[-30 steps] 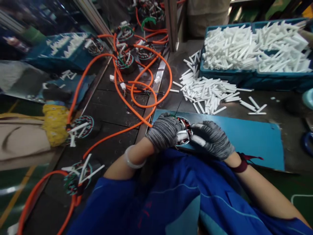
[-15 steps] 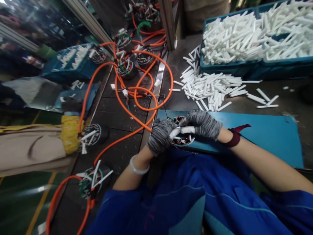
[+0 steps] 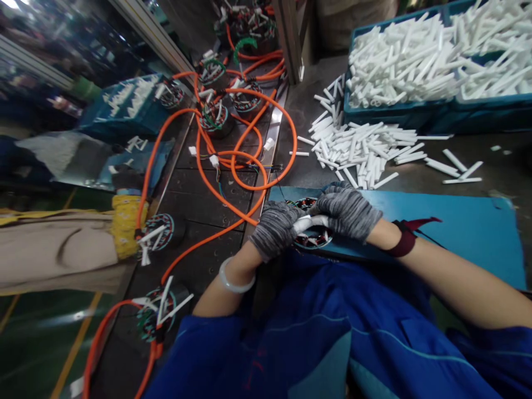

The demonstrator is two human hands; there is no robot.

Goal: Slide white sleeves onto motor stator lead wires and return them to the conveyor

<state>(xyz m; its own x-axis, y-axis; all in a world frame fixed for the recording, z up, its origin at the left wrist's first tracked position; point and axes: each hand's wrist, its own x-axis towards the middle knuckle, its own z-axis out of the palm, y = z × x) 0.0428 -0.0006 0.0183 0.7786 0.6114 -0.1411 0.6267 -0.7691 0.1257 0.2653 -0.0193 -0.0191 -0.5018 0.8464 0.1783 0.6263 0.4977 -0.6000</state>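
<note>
Hand coverings: the left hand [image 3: 275, 230] and the right hand [image 3: 349, 211] wear matching knitted gloves [image 3: 270, 239], streaked in dark and light grey. Left wrist: a smooth, rounded bangle [image 3: 225, 281], pale and whitish. Right wrist: a dark-red band [image 3: 404, 243] with a loose, narrow tail [image 3: 424, 223] in a brighter red. Torso: a royal-blue garment [image 3: 303, 338] crossed by thin light-blue piping [image 3: 320, 315], with a paler blue-green panel [image 3: 326, 368] low on the front. Small red marks [image 3: 259, 364] lie on its left side, too blurred to read. Left sleeve [image 3: 201, 343] and right sleeve [image 3: 492, 350]: the same blue, both ending well above the wrists.
</note>
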